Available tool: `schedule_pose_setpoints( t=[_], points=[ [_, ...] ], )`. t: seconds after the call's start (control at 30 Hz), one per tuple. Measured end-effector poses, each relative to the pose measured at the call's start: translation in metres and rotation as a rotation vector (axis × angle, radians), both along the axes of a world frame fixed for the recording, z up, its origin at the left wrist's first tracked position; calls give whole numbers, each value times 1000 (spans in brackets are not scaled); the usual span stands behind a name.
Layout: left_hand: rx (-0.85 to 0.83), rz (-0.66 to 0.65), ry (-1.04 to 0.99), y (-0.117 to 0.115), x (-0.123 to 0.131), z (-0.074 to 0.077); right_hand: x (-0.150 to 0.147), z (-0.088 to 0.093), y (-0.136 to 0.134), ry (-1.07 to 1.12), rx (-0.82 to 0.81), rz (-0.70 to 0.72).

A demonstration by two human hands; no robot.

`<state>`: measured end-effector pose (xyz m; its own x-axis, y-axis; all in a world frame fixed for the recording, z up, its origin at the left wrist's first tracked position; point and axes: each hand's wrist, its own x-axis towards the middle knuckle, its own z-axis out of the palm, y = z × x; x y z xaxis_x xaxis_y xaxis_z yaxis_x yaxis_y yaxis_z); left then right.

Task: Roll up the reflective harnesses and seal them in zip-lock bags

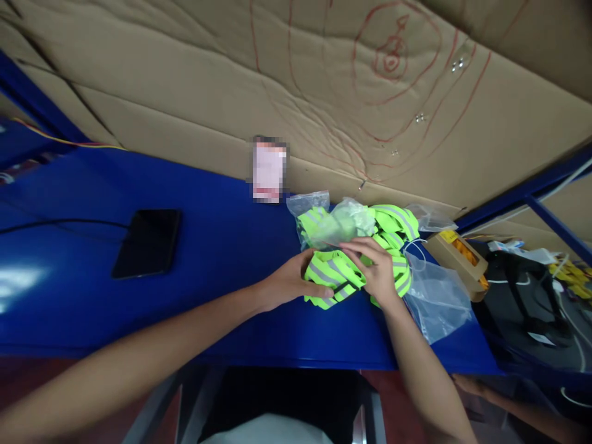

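Note:
A rolled bundle of neon yellow-green reflective straps (333,271) with grey stripes and a black piece sits in my left hand (296,280), thumb in front and fingers behind. My right hand (374,268) reaches over the bundle's right side. Its fingertips are pinched together at the edge of a clear plastic bag (326,229), just above the bundle. More neon reflective straps (395,222) lie behind and beneath my right hand, partly hidden by it. Another clear plastic bag (437,299) lies flat to the right of that hand.
A black tablet (148,243) with a cable lies on the blue table (208,234) at left. A blurred-out phone-like item (269,171) leans on the cardboard wall (185,80). At right are an open cardboard box (457,262) and a black bag-like item (527,302). Another person's arm (509,401) shows lower right.

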<state>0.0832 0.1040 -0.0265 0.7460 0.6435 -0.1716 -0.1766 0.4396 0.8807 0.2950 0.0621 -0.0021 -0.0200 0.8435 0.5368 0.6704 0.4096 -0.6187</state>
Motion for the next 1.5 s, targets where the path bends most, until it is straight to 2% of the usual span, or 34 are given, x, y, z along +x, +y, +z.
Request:
schedule_pose_setpoints(
  t=[0.1, 0.17, 0.27, 0.33, 0.43, 0.63, 0.9, 1.07, 1.27, 1.37, 1.5],
  points=[
    [-33, 69, 39, 1, 1, -3, 6, -2, -3, 64, -17, -76],
    [-45, 85, 36, 2, 1, -3, 7, -1, -5, 42, -35, -42],
    [-39, 33, 36, 5, 1, -2, 6, 1, -7, -10, -31, 13],
    [-35, 37, 49, 6, 1, -1, 4, 1, -9, -35, 20, -22],
    [-30, 119, 36, 7, 2, -1, 1, -2, -11, -69, 78, -97],
    [-42, 261, 34, 4, 4, -4, -3, -6, -10, -102, 150, -145],
    [-107, 306, -56, 2, 5, -1, -9, -6, -13, -102, 234, -265],
    [-178, 320, -104, 5, 4, 3, -14, -10, -13, -142, 258, -246],
    [11, 394, -85, 0, 3, -2, -30, -15, -23, -95, 309, -203],
    [41, 448, -56, -2, 5, -7, -32, -20, -21, -34, 255, -208],
    [-33, 469, -89, 3, 6, -9, -27, -32, -14, -4, 172, -185]
  ],
)
